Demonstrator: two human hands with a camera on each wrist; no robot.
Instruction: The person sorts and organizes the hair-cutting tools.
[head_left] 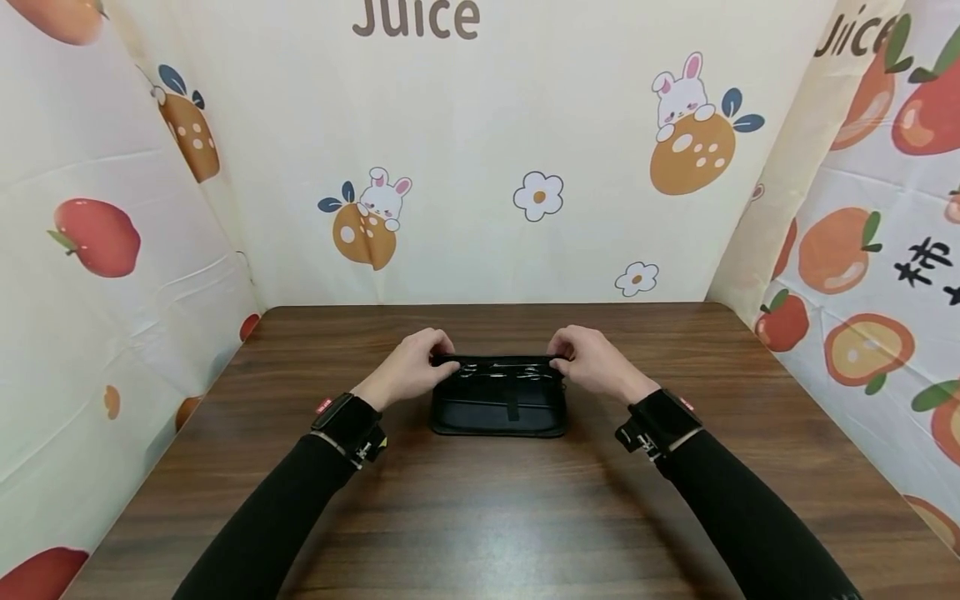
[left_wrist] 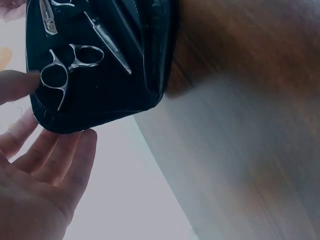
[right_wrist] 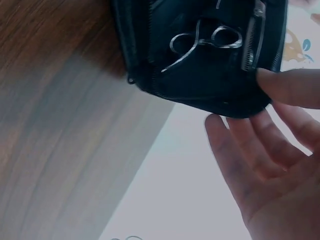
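Observation:
A black zip case [head_left: 498, 408] lies unfolded on the table, its far flap raised. My left hand [head_left: 414, 364] pinches the flap's left corner between thumb and fingers. At the right corner, my right hand [head_left: 592, 360] grips the same flap. Silver scissors [left_wrist: 56, 75] show inside the case in the left wrist view, beside a pointed metal blade [left_wrist: 111, 44]. The right wrist view has finger-ring scissors [right_wrist: 204, 42] and a long narrow silvery piece [right_wrist: 254, 40], whose kind I cannot tell. Glare hides the contents in the head view.
The brown wood-grain table [head_left: 480, 517] reaches back to a cream curtain [head_left: 465, 125] with rabbit and flower prints. Fruit-printed cloths hang along the left [head_left: 97, 333] and right [head_left: 862, 275] sides. Black sleeves and wrist cameras cover both forearms.

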